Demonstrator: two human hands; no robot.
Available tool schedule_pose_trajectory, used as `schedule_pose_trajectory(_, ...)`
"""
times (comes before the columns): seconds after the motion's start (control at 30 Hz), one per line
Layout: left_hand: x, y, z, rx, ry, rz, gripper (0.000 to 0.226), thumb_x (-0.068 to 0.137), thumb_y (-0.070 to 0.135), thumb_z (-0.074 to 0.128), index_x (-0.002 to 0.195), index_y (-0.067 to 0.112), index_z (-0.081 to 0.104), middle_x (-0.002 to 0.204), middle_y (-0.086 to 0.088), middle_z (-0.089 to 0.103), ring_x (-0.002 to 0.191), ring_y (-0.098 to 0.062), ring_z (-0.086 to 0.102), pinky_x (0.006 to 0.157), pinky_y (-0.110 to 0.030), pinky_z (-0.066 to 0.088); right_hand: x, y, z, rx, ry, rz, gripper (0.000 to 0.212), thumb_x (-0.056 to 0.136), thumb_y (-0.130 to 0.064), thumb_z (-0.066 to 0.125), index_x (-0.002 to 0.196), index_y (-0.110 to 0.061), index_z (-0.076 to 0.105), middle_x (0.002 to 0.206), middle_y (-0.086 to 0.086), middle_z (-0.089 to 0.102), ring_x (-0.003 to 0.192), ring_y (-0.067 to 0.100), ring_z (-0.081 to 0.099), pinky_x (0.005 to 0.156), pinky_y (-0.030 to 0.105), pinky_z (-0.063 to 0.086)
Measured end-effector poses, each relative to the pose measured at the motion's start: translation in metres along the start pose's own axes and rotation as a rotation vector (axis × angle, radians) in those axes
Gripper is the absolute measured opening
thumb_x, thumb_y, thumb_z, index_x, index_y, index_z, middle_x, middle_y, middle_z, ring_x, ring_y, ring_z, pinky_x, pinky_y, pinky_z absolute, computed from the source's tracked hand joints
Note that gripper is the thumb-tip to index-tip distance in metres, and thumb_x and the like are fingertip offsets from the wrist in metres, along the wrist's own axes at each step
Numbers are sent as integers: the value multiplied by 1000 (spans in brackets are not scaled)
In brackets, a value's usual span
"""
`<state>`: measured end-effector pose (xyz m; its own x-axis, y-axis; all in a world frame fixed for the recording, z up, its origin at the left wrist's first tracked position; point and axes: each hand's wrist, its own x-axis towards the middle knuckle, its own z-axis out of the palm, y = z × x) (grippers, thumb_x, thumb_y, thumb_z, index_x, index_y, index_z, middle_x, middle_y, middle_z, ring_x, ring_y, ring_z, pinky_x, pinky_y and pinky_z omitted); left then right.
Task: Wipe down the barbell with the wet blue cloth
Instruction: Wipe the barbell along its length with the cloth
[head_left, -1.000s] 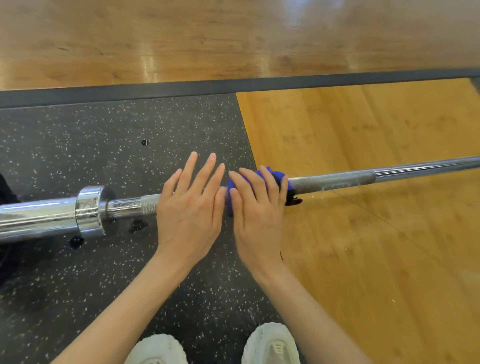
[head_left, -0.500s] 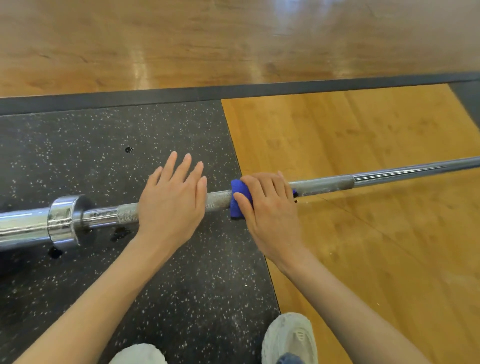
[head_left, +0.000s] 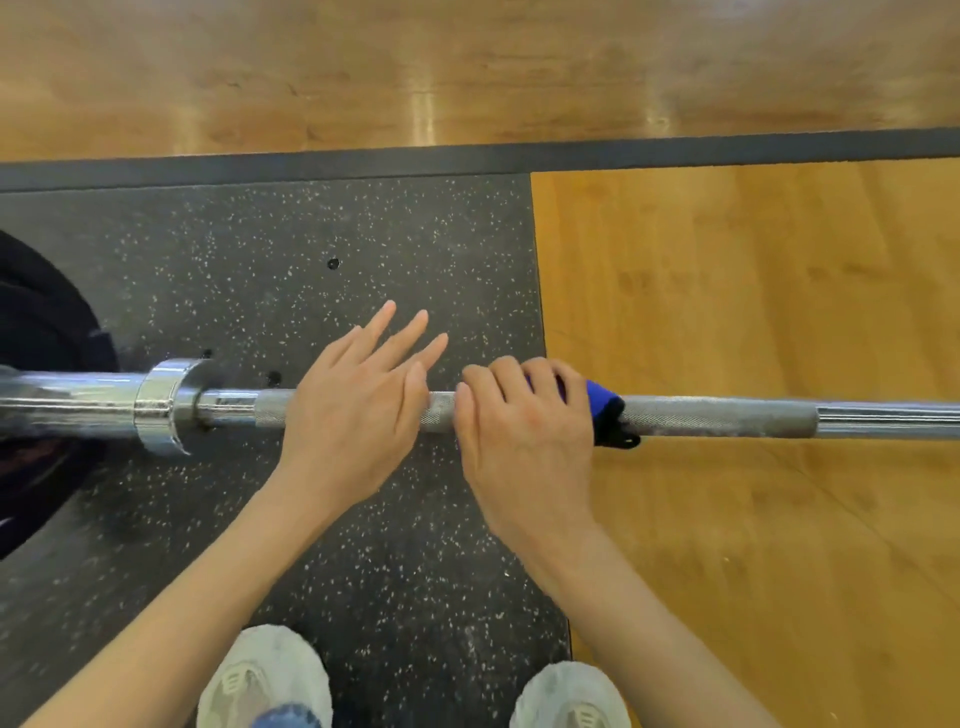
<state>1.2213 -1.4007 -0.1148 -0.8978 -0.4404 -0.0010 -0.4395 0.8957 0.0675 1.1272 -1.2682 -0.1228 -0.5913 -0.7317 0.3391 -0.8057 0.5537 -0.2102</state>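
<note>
While both shoes (head_left: 265, 675) stand on the speckled mat (head_left: 363, 249), the left hand (head_left: 353, 410) lies flat, fingers straight, pressing the barbell (head_left: 717, 415). Right hand (head_left: 524, 431) curls round the shaft, gripping the blue cloth (head_left: 602, 402) at the mat's edge. Judgement: wiping mid-course; whether knurl is wet, cannot tell. Shaft rightward, collar (head_left: 161, 405) and sleeve probably remain.
</note>
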Motion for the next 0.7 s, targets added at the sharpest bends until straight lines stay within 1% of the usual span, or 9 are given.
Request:
schedule_pose_trajectory(0.1, -13, 5, 0, -26, 42, -22, 55, 108, 28, 15, 145, 19, 56, 154, -2, 47, 150, -26, 33, 114, -41, 30, -3, 22, -6, 40, 12, -76, 38, 108, -29, 37, 78, -18, 58, 73, 0, 53, 70, 24, 47, 80, 39, 43)
schedule_pose_trajectory(0.17, -21, 11, 1, -27, 79, -36, 55, 109, 28, 15, 145, 19, 55, 154, -2, 46, 150, -26, 33, 116, -41, 29, -15, 38, -17, 11, -20, -23, 38, 108, -28, 35, 78, -19, 57, 73, -1, 53, 71, 25, 47, 82, 40, 43)
schedule_pose_trajectory(0.23, -27, 16, 4, -22, 131, -54, 54, 109, 27, 16, 144, 18, 57, 154, -1, 47, 150, -27, 33, 117, -41, 29, -17, 20, -19, -33, -81, 7, 39, 107, -26, 29, 79, -21, 56, 75, 0, 55, 73, 26, 48, 85, 43, 43)
schedule_pose_trajectory(0.3, -35, 20, 7, -15, 195, -62, 54, 109, 25, 17, 141, 16, 59, 153, -1, 47, 150, -28, 34, 118, -42, 28, -16, -10, -14, -64, -120, -63, 42, 107, -25, 24, 79, -21, 54, 74, 0, 56, 71, 24, 46, 79, 41, 42)
schedule_pose_trajectory(0.37, -43, 22, 8, 11, 235, -64, 53, 108, 24, 20, 140, 14, 60, 154, -3, 46, 150, -29, 32, 120, -42, 25, -16, -7, -15, -77, -116, -161, 40, 107, -25, 20, 78, -24, 48, 70, -2, 48, 65, 21, 38, 65, 37, 32)
schedule_pose_trajectory(0.43, -50, 25, 9, 25, 246, -74, 53, 107, 25, 20, 141, 14, 59, 156, -3, 44, 152, -30, 29, 121, -42, 21, -25, 30, -26, -117, -133, -207, 34, 104, -20, 24, 77, -24, 43, 68, -3, 41, 62, 22, 36, 63, 35, 22)
schedule_pose_trajectory(0.57, -59, 31, 11, 71, 278, -83, 53, 107, 26, 20, 144, 15, 57, 160, -4, 40, 154, -30, 23, 123, -41, 15, -33, 21, -36, -96, -143, -37, 32, 103, -20, 32, 74, -25, 45, 67, -1, 48, 64, 25, 40, 68, 38, 34)
schedule_pose_trajectory(0.63, -64, 32, 11, 91, 274, -81, 54, 107, 27, 19, 146, 16, 55, 161, -5, 37, 155, -29, 18, 124, -40, 11, -34, -13, -25, -72, -136, -96, 41, 107, -20, 20, 75, -25, 45, 67, -1, 47, 65, 24, 39, 69, 39, 37)
schedule_pose_trajectory(0.7, -69, 32, 10, 95, 265, -83, 54, 107, 28, 19, 147, 16, 53, 162, -6, 35, 155, -30, 16, 124, -40, 10, -34, -2, -25, -61, -125, -163, 45, 108, -22, 13, 75, -26, 43, 67, -2, 44, 63, 23, 40, 65, 38, 33)
